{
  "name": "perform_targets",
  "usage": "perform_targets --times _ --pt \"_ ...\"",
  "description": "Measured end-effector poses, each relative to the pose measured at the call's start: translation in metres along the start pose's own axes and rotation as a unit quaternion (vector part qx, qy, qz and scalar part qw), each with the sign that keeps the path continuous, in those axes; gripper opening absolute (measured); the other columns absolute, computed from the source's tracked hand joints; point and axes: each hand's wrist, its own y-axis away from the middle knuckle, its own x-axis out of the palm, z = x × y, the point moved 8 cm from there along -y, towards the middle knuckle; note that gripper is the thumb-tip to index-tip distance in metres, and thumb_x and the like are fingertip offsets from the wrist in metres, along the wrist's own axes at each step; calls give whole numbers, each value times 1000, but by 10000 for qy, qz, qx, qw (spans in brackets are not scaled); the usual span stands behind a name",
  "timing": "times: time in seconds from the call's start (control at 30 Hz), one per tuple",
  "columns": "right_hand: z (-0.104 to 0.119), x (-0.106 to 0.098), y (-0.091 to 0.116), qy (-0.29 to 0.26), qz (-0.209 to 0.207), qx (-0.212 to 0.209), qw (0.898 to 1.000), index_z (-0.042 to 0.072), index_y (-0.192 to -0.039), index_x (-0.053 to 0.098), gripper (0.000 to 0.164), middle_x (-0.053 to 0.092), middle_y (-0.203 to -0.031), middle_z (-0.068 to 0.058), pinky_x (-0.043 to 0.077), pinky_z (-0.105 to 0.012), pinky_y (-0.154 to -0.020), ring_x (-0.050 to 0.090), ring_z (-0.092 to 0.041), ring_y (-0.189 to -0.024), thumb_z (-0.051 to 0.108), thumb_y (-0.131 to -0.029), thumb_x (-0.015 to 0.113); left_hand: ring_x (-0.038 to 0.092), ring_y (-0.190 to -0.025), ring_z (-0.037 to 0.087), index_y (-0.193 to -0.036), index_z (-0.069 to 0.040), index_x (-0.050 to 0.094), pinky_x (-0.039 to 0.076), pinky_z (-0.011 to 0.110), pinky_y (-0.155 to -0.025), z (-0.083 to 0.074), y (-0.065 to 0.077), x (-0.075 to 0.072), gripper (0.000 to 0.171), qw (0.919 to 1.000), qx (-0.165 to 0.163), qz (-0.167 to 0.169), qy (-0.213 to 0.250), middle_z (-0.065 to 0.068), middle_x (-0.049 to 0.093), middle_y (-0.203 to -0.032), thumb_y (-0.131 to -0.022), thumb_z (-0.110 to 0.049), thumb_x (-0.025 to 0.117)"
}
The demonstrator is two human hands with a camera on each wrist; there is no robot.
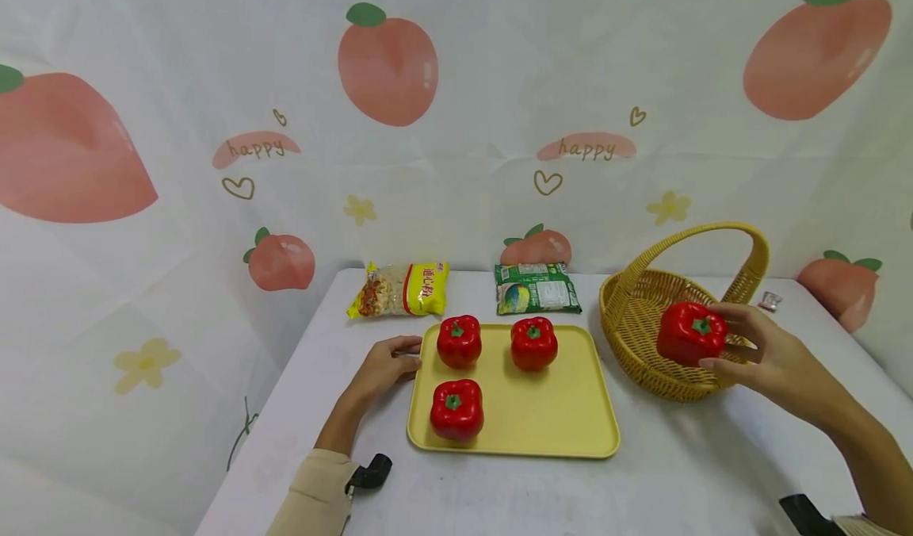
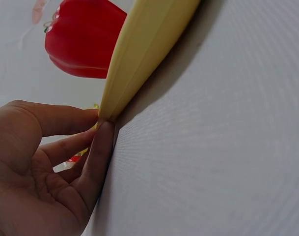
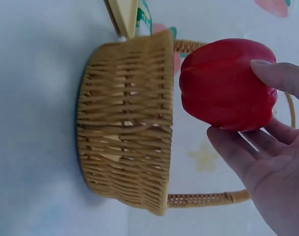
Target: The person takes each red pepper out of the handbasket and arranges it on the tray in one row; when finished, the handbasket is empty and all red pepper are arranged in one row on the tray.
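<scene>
In the head view my right hand [image 1: 773,355] grips a red bell pepper [image 1: 690,334] between thumb and fingers, over the front of a wicker basket [image 1: 645,361]. The right wrist view has this pepper [image 3: 228,83] above the basket's rim, the thumb on one side and the fingers on the other. My left hand [image 1: 387,369] pinches the left edge of a yellow tray [image 1: 549,417]. Up close, the thumb and fingertips meet at the tray's rim [image 2: 144,54]. Three more red bell peppers stand on the tray: two at the back [image 1: 460,342] [image 1: 533,346] and one at front left [image 1: 456,411].
Behind the tray lie a yellow food packet [image 1: 403,290] and a green packet [image 1: 536,289]. The basket's tall handle [image 1: 745,270] arches over it. A small wrapped item [image 1: 770,301] sits right of the basket. A printed cloth hangs behind the white table [image 1: 513,496].
</scene>
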Motion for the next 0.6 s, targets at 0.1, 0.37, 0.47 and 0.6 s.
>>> perform_targets --times 0.1,0.37,0.47,0.6 --pt "5 7 8 62 -26 -38 10000 5 -153 41 74 46 -135 23 58 -14 -75 52 20 -107 14 -92 82 71 -108 20 -143 2 63 63 34 -91 -1 2 -1 46 10000 46 36 -21 16 70 -131 -98 -5 65" --pt "36 34 23 -78 -17 -601 9982 10 -150 47 76 52 -136 24 59 -14 -81 58 14 -112 8 -85 88 70 -108 20 -144 2 62 63 32 -90 -4 3 -1 46 10000 57 61 -11 18 69 -132 -99 -5 64" --pt "46 46 24 -139 42 -665 9977 11 -149 49 77 55 -135 19 60 -17 -81 56 14 -114 9 -84 90 71 -108 21 -144 3 62 63 34 -90 -4 4 -1 46 10000 69 68 10 19 69 -133 -98 -4 64" --pt "56 61 23 -193 162 -714 9971 13 -147 52 75 62 -135 4 62 -21 -82 57 12 -116 12 -83 90 71 -109 22 -144 3 62 63 35 -91 -4 5 -1 46 9999 77 67 13 20 68 -133 -98 -4 65"
